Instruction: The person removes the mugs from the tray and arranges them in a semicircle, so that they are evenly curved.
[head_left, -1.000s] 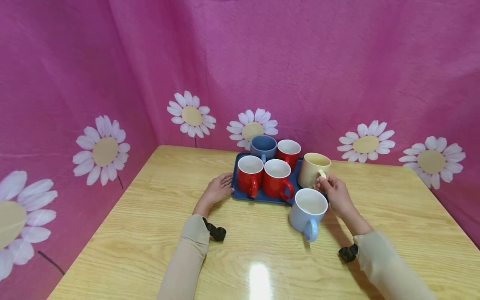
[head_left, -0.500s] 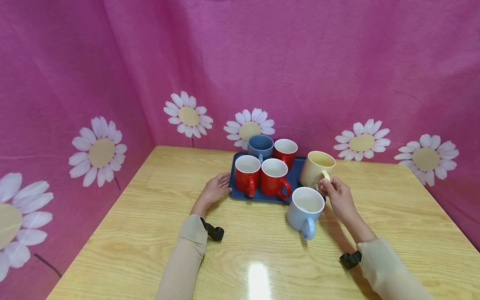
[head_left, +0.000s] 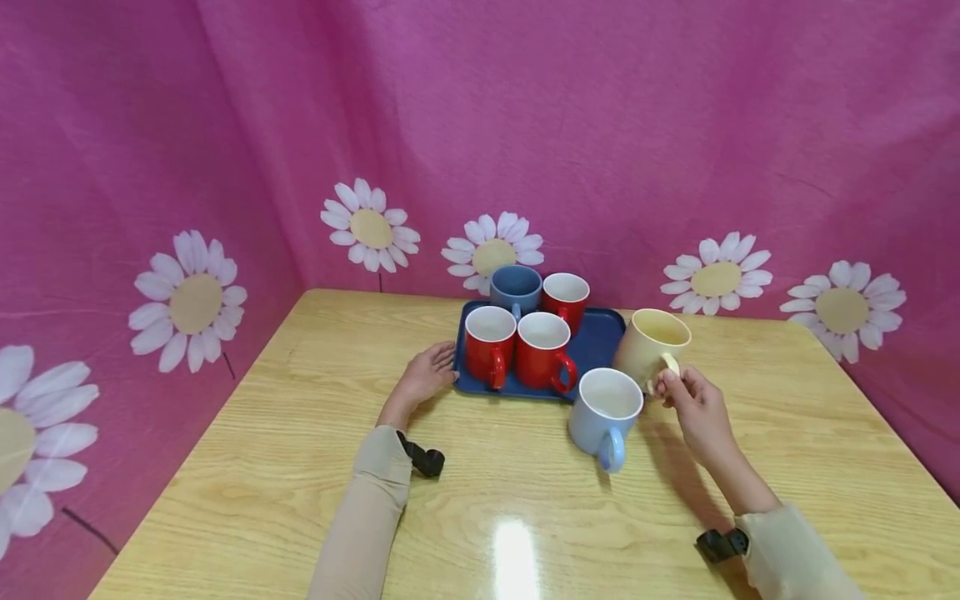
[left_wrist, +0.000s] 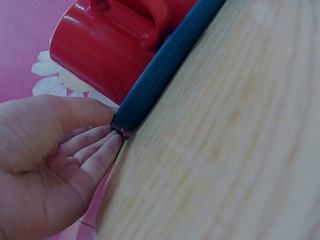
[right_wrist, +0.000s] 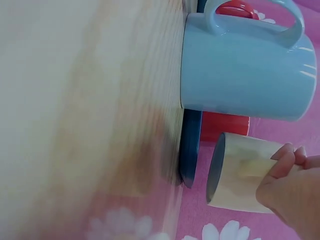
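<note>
The right hand (head_left: 701, 408) pinches the handle of the pale yellow mug (head_left: 645, 354) between thumb and fingers. That mug hangs slightly tilted near the right end of the blue tray (head_left: 600, 337); the right wrist view shows its base raised clear of the tray. The left hand (head_left: 425, 375) has its fingers fairly straight, touching the tray's left edge. On the tray, two red mugs (head_left: 537, 360) stand side by side in front, with a grey-blue mug (head_left: 516, 283) and another red mug (head_left: 577, 313) behind. A light-blue mug (head_left: 592, 429) stands upright on the table (head_left: 300, 433), in front of the tray, its handle toward the person.
</note>
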